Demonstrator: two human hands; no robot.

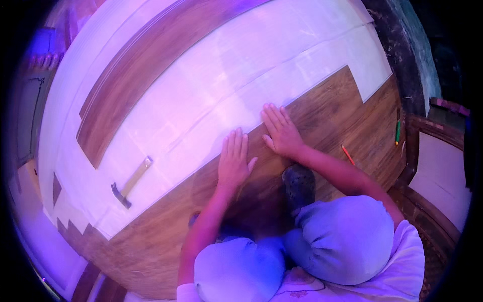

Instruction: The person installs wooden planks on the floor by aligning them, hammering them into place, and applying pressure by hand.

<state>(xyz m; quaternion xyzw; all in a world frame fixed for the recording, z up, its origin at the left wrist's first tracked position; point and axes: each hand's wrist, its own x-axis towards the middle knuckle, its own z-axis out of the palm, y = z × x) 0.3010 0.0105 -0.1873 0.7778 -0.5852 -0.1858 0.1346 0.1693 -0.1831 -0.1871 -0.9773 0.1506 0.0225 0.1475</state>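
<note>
Blue-clad knees [342, 239] | both hands [234, 161] flat on wood-grain plank [327, 100]

Out to your left a hammer [129, 183] lies flat on the white underlay [211, 95], its dark head toward you and its pale wooden handle slanting up and away. Farther off, a loose wood-grain plank [146, 70] rests on the same underlay, running diagonally from lower left to upper right. On your right, a red pencil [347, 155] lies on the brown boards, and a green pencil [398, 132] sits farther right, close to the dark wall edge [402, 55]. You can see a carved wooden frame [427, 201] at the far right, with a pale panel set inside it.
</note>
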